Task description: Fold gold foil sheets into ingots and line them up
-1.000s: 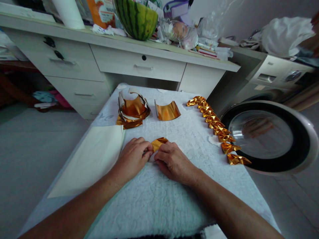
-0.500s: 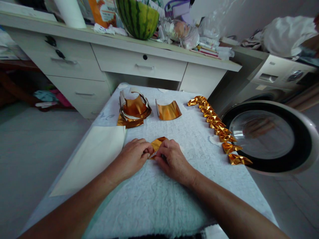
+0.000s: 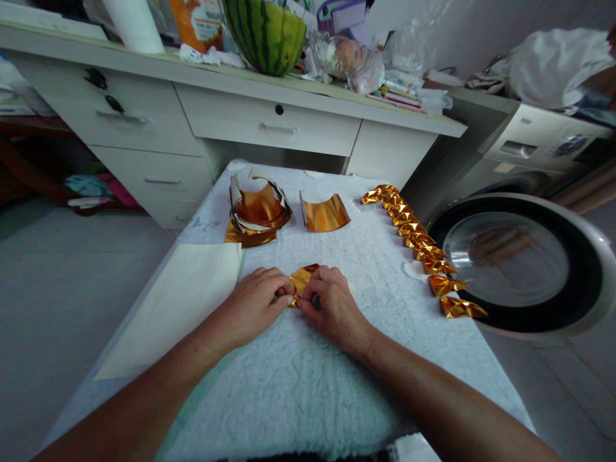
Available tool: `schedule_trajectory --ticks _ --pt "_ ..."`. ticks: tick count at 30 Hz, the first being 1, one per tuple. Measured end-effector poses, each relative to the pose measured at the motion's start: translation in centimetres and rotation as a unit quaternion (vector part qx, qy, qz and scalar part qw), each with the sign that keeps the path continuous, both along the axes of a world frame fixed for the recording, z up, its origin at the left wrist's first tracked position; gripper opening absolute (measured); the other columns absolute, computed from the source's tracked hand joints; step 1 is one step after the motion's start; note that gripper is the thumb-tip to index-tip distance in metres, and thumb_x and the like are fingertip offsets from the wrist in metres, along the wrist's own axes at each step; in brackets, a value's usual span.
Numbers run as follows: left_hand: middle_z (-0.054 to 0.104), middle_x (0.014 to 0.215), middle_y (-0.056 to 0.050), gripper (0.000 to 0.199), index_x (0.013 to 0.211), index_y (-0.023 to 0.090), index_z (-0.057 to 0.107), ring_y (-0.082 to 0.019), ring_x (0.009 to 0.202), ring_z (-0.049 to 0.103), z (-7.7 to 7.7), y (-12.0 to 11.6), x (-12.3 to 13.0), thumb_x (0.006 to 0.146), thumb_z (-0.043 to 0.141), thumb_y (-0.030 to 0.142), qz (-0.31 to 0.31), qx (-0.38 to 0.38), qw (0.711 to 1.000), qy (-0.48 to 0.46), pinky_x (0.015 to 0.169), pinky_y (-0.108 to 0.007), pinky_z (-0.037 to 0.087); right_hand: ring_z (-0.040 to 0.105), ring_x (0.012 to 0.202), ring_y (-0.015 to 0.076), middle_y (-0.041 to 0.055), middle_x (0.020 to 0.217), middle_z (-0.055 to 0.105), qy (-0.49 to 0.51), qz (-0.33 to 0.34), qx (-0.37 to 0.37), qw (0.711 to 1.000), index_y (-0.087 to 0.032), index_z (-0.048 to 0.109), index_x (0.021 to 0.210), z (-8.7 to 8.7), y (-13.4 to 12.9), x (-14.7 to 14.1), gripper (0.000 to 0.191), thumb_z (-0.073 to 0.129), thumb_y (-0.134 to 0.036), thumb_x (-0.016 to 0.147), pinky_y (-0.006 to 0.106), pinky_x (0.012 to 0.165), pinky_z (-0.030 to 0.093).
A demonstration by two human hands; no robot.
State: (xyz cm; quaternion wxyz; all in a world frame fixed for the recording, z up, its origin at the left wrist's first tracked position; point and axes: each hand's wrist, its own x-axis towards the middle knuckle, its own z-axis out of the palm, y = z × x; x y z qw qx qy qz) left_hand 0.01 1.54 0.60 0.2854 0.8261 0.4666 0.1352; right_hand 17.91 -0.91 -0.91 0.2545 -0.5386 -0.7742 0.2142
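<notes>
A small sheet of gold foil paper (image 3: pixel 303 276) lies between my two hands, partly folded and partly hidden by the fingers. My left hand (image 3: pixel 264 294) pinches its left edge between thumb and forefinger. On the other side, my right hand (image 3: pixel 332 305) grips the right part, its thumb and fingertips close to the left thumb. Beyond the hands sits a curled stack of gold foil sheets (image 3: pixel 260 208), with a single curved gold sheet (image 3: pixel 326 215) to its right. A row of folded gold foil pieces (image 3: pixel 418 240) runs down the right side.
A cloth-covered table (image 3: pixel 308 391) bears the work. At its left lies a flat cream sheet (image 3: pixel 173 308). Behind stands a white desk (image 3: pixel 269 122) with half a watermelon (image 3: pixel 264 35) and plastic bags. The washing machine's round door (image 3: pixel 510 263) stands open at the right.
The near edge of the gold foil paper has been pressed in, closing the small gap seen between the thumbs. Both hands stay in nearly the same place.
</notes>
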Motion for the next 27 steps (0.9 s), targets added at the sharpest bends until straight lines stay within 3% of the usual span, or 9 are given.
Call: schedule_trajectory --ticks 4,14,27 --pt "0.063 0.088 -0.002 0.004 0.083 0.020 0.064 -0.021 0.091 0.055 -0.29 0.16 -0.08 0.083 0.061 0.023 -0.003 -0.002 1.000 -0.009 0.082 -0.035 0.042 0.048 0.085 0.0171 0.0035 0.085 0.056 -0.009 -0.004 0.001 1.000 -0.017 0.063 0.067 -0.03 0.10 -0.12 0.011 0.068 -0.012 0.076 0.033 0.079 0.034" --pt "0.063 0.089 -0.001 0.004 0.082 0.020 0.063 -0.021 0.092 0.054 -0.29 0.05 -0.06 0.081 0.060 0.017 0.004 -0.001 1.000 -0.007 0.083 -0.035 0.042 0.047 0.084 0.0172 0.0030 0.083 0.055 -0.012 -0.015 -0.003 1.000 -0.017 0.061 0.066 -0.15 0.11 -0.27 0.012 0.067 -0.013 0.075 0.033 0.079 0.034" --pt "0.064 0.093 -0.003 0.022 0.084 0.021 0.063 -0.021 0.096 0.055 -0.30 0.31 -0.51 0.083 0.043 0.011 -0.016 -0.008 1.000 -0.015 0.088 -0.037 0.042 0.047 0.085 0.0178 0.0033 0.085 0.054 -0.018 -0.015 -0.007 1.000 -0.018 0.062 0.067 -0.17 0.12 -0.24 0.011 0.067 -0.015 0.076 0.034 0.080 0.035"
